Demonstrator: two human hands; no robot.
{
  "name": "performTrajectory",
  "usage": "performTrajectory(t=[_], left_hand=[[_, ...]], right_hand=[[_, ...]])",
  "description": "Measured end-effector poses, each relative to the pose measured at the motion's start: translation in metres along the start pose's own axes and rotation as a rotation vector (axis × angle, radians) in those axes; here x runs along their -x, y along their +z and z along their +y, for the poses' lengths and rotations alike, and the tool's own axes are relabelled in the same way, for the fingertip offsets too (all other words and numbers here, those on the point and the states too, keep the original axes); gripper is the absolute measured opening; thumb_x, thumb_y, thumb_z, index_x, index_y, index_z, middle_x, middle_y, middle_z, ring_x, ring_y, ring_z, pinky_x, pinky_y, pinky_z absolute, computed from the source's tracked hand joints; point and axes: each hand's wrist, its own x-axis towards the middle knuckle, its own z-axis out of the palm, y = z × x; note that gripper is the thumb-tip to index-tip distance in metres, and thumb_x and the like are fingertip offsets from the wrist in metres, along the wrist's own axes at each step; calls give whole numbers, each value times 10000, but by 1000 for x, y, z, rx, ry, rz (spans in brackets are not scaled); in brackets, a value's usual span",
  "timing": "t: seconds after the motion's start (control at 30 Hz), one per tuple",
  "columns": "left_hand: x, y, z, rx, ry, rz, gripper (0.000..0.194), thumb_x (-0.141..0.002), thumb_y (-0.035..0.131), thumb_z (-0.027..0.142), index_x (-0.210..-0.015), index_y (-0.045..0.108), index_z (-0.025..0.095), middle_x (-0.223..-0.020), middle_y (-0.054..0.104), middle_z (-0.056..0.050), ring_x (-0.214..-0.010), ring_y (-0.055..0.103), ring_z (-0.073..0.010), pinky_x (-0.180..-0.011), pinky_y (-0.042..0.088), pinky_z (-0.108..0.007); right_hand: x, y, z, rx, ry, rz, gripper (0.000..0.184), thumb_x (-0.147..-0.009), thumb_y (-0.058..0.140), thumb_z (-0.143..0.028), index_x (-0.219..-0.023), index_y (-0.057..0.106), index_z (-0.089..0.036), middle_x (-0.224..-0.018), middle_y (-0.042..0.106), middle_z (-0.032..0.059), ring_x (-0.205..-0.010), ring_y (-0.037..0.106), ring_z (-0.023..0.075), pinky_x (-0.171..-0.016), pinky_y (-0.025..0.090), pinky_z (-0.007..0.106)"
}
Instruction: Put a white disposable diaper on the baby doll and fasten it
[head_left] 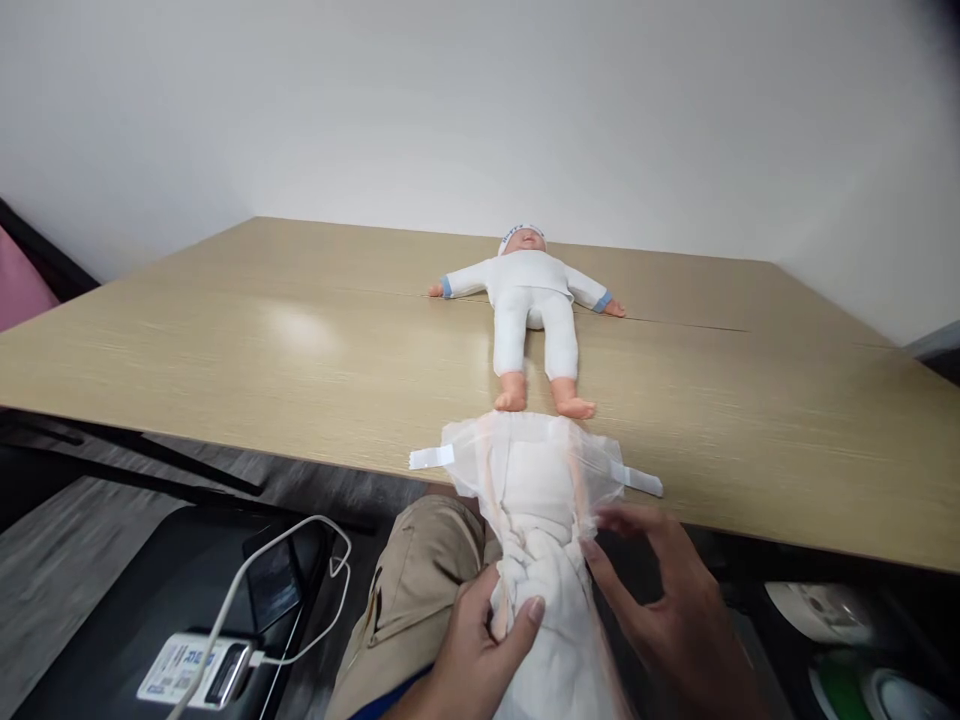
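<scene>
A white diaper (534, 480) is spread open lengthwise. Its far end, with a tape tab sticking out on each side, lies on the table's front edge, and the bunched near part hangs over my lap. My left hand (480, 645) grips its left side, thumb pressed on top. At the right side, the thumb and forefinger of my right hand (667, 590) close on the ruffled edge. Just beyond the far end, a baby doll (531, 280) lies on its back, arms spread and feet toward me. It wears a white outfit with blue cuffs and a printed cap.
The wooden table (337, 370) reaches back to a white wall (450, 110). Down on the left, a black seat (150, 590) carries a power bank (199, 670) with a white cable (247, 570) and a dark phone-like device (274, 580). Round objects (821, 612) sit under the table at lower right.
</scene>
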Motion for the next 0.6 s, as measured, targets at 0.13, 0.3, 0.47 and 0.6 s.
performTrajectory(t=[0.13,0.3,0.47,0.6], left_hand=[[-1,-4,-3,-45,3,-22,485,-1025,653,629,-1198,764,190,-1119,799,-95,-1067,733,-285,-977,604,-355],[-8,-36,23,-397,116,-175,365,-1063,627,556,-1011,717,206,-1012,764,-69,-982,700,-253,-915,550,-335],[-36,-91,71,-770,319,-279,264,-1132,531,419,-1031,694,238,-979,738,-38,-937,659,-223,-885,503,-338],[-93,-118,100,-925,629,-173,188,-1130,515,315,-1108,671,212,-1029,722,-65,-972,640,-235,-912,518,-369]], right_hand=[[-41,22,-14,34,-275,-174,393,-1092,593,-358,-1476,587,-276,-1476,688,97,-1439,596,293,-1211,509,527],[-77,53,-11,155,-362,-419,564,-1146,474,-390,-1681,430,-217,-1775,421,111,-1669,340,292,-1365,332,587],[-87,56,1,183,-373,-483,609,-1159,425,-467,-1724,375,-244,-1814,343,74,-1692,293,273,-1389,287,579],[-90,52,7,171,-393,-485,629,-1151,437,-525,-1723,384,-270,-1806,362,69,-1683,317,283,-1384,297,588]])
